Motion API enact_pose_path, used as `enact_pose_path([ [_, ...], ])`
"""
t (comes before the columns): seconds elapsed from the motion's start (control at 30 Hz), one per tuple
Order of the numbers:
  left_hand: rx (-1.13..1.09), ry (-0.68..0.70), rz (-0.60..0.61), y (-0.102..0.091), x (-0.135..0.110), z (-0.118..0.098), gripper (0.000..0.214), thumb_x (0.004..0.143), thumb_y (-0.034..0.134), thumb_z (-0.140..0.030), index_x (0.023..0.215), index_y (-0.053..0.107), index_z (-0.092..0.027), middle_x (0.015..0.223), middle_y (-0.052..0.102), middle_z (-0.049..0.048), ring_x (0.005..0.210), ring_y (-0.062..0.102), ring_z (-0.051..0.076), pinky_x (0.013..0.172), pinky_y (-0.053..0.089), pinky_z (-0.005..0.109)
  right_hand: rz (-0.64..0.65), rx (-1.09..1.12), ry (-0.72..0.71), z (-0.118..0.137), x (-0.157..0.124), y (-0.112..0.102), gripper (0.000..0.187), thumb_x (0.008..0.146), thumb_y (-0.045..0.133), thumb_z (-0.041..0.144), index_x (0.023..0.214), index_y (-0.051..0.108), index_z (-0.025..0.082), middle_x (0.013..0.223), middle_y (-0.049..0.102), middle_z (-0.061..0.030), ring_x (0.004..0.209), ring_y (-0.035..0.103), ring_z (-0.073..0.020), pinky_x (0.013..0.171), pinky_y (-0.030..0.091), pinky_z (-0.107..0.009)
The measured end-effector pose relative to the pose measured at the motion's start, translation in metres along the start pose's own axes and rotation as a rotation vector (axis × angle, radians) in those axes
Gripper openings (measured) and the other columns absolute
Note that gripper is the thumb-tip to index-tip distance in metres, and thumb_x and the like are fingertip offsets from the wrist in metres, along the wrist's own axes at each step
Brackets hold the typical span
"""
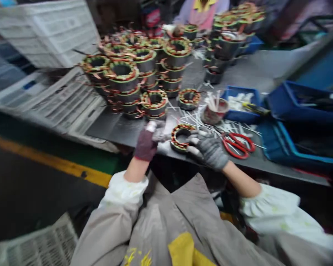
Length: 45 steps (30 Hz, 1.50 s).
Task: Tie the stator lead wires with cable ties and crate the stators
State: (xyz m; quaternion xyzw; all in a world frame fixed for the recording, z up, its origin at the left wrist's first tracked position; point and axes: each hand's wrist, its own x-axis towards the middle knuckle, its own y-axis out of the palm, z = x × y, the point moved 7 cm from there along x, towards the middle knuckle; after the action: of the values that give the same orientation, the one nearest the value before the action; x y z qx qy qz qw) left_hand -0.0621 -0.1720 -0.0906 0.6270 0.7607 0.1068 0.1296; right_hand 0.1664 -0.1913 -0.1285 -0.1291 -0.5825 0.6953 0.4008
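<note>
A wound motor stator point(176, 142), a ring with copper coils on its top rim, lies at the table's near edge in front of me. My right hand point(208, 147), in a grey striped glove, grips its right side with curled fingers. At the stator's left is my left hand point(152, 138), in a purple and grey glove, its fingers drawn together towards the rim. Motion blur hides what those fingers pinch. Red-handled scissors point(238, 145) lie right of my right hand. Just beyond are two single stators, one point(154, 105) behind my left hand and another point(189, 99) further right.
Stacked stators point(124, 83) crowd the table's left and back. White sticks surround a small tub point(215, 111). Blue bins point(302, 140) stand at right, near a blue tray point(241, 103) of white pieces. White crates point(63, 99) are at left. A person point(202, 14) is across the table.
</note>
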Motion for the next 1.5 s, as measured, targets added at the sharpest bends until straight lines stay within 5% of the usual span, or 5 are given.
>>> enact_pose_path([
  [0.2,0.069,0.296,-0.366,-0.132,-0.043,-0.018,0.035,0.11,0.046,-0.04,0.093,0.068,-0.019,0.042,0.042,-0.0117,0.039,0.045,0.01,0.063,0.063,0.031,0.086,-0.077,0.066,0.006,0.021,-0.013,0.036,0.108,0.058,0.043,0.12,0.079,0.016,0.127,0.076,-0.0153,0.127,0.062,-0.0338,0.111,0.045,-0.051],
  [0.3,0.581,0.141,0.111,-0.084,-0.076,0.023,0.02,0.099,0.068,-0.036,0.097,0.075,-0.018,0.068,0.075,-0.0009,0.052,0.066,0.015,0.054,0.058,0.029,0.256,-0.191,0.1,0.011,0.03,-0.022,0.044,0.105,0.059,0.055,0.116,0.083,0.02,0.115,0.078,-0.0142,0.11,0.065,-0.034,0.098,0.045,-0.047],
  [0.43,0.927,0.71,0.756,0.028,-0.107,0.048,0.025,0.103,0.064,-0.026,0.125,0.076,-0.026,0.119,0.082,0.005,0.121,0.075,0.022,0.116,0.056,0.048,0.406,-0.254,0.153,0.014,0.046,-0.029,0.04,0.101,0.064,0.056,0.117,0.085,0.025,0.106,0.078,-0.0111,0.1,0.066,-0.0324,0.085,0.04,-0.041],
  [0.97,1.175,0.812,0.512,0.039,-0.038,0.056,0.033,0.107,0.056,-0.036,0.134,0.07,-0.024,0.133,0.076,0.009,0.139,0.063,0.029,0.115,0.051,0.051,-0.003,0.215,0.035,0.003,0.024,-0.025,0.04,0.105,0.06,0.057,0.105,0.086,0.028,0.112,0.079,-0.0063,0.11,0.066,-0.0244,0.106,0.045,-0.041],
  [1.5,1.309,1.043,0.357,0.051,-0.06,0.047,0.023,0.105,0.058,-0.026,0.122,0.074,-0.025,0.119,0.081,0.0045,0.129,0.068,0.03,0.127,0.033,0.059,-0.465,0.16,0.821,-0.193,0.057,-0.086,0.026,0.093,0.066,0.035,0.109,0.08,0.019,0.12,0.078,-0.0103,0.117,0.069,-0.0282,0.114,0.049,-0.042],
])
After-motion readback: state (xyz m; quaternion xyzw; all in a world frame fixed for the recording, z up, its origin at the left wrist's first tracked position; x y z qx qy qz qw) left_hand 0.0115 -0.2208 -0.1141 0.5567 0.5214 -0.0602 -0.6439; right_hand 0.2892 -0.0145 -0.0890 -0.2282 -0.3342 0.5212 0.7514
